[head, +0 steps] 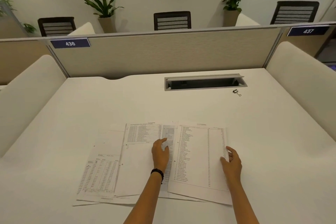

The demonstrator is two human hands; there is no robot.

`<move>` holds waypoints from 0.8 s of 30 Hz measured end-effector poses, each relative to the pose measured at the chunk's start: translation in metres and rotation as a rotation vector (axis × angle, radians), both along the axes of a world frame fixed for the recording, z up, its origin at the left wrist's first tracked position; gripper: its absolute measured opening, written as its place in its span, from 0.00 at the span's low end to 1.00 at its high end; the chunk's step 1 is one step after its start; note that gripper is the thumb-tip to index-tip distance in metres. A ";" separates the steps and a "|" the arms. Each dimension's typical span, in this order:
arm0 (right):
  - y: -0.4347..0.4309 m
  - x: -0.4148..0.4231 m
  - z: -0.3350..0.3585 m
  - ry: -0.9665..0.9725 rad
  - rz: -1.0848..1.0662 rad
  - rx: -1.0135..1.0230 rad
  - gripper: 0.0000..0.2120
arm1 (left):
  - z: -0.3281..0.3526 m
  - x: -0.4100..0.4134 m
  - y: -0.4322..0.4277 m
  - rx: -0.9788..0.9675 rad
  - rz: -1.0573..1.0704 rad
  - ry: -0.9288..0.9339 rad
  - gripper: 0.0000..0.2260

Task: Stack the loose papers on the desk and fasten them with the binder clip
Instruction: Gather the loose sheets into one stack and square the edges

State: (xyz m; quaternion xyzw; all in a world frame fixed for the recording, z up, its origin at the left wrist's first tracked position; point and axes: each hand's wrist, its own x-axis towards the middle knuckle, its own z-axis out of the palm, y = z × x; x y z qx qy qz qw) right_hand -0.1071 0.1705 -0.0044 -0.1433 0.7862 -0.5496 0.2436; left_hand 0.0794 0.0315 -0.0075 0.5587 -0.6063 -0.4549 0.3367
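Several papers (pixel 145 160) fanned on desk (pixel 54 123), left hand (pixel 160 152) flat on middle sheet, right hand (pixel 231 162) pinching right sheet's edge, clip (pixel 237 92) at 1 o'clock, well apart.

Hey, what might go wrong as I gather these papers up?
The papers lie fanned and overlapping, so sliding the right sheet with the right hand may leave edges skewed or crease a corner. The left hand rests on the overlap and could drag sheets. The clip lies far off, a long reach.
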 end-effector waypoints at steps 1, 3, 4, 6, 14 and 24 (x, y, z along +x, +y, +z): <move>-0.001 0.000 0.000 -0.001 0.009 0.003 0.20 | 0.000 0.000 -0.001 0.006 0.000 0.006 0.14; -0.003 0.001 0.001 -0.011 0.024 0.008 0.20 | 0.001 -0.001 -0.001 0.022 -0.018 0.022 0.13; -0.003 0.001 0.002 -0.015 0.031 0.010 0.20 | 0.003 -0.001 -0.002 0.035 -0.029 0.033 0.13; -0.005 0.003 0.002 -0.012 0.047 0.013 0.20 | 0.004 -0.002 -0.003 0.059 -0.036 0.073 0.13; -0.011 0.010 0.004 0.011 0.093 0.024 0.20 | 0.004 -0.002 -0.004 0.138 -0.009 0.146 0.13; -0.014 0.010 0.006 -0.012 0.059 -0.004 0.21 | 0.000 0.003 -0.012 0.235 0.065 0.195 0.16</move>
